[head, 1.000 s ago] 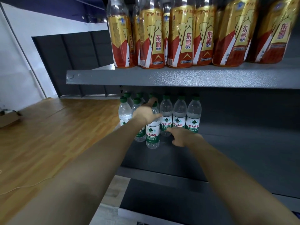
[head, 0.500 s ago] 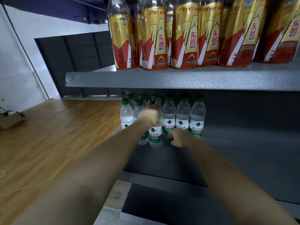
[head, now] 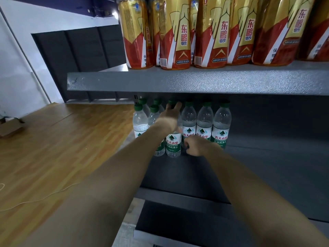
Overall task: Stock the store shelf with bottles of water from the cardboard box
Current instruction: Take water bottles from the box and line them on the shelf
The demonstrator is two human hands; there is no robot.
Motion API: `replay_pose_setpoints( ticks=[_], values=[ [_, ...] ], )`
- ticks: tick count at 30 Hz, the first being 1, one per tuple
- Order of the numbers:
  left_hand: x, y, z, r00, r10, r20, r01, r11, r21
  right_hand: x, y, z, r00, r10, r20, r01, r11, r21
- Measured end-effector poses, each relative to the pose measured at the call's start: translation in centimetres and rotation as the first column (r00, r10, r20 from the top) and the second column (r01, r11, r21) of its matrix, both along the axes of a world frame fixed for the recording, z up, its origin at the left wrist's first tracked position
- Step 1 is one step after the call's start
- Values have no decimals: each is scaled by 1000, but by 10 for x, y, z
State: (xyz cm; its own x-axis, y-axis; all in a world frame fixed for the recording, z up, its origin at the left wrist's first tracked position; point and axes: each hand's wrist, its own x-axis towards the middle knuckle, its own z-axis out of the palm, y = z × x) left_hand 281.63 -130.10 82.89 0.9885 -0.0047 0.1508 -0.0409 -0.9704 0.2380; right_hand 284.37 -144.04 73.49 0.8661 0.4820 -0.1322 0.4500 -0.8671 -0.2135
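Grey shelf [head: 267, 168] — upright water bottles [head: 204, 125]

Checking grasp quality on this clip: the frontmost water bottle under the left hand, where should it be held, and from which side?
Grip the frontmost water bottle round its labelled body, coming from the open shelf front. It stands upright; neighbouring bottles crowd its sides and back, and the upper shelf hangs low over the caps. The left hand already reaches over its top, and the right hand is at its base.
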Motion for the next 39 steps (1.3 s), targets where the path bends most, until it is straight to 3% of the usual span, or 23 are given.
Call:
replay_pose_setpoints(
  ticks=[9, 17, 22, 30, 34, 39],
  values=[
    [-15, 7, 2, 995, -47, -87, 55, 995, 86, -25, -8, 5, 999, -51, 9, 51, 999, 20],
    [-54, 25, -10, 995, -101, 24, 102, 994, -35, -70, -4, 21, 988, -151, 32, 150, 987, 51],
    [-92, 50, -24, 987, -158, 5, 158, 986, -54, -106, 11, 24, 981, -192, 40, 190, 981, 38],
    [-167, 107, -55, 983, -160, -88, 154, 986, -71, -178, 65, 16, 989, -145, -3, 143, 979, 146],
    [-200, 130, -92, 970, -146, -193, 154, 988, 29, -215, 92, -13, 985, -127, -116, 140, 983, 115],
    [-231, 179, -207, 907, -90, -411, 106, 994, 16, -245, 131, -94, 967, -69, -246, 70, 998, -4]
  ],
)
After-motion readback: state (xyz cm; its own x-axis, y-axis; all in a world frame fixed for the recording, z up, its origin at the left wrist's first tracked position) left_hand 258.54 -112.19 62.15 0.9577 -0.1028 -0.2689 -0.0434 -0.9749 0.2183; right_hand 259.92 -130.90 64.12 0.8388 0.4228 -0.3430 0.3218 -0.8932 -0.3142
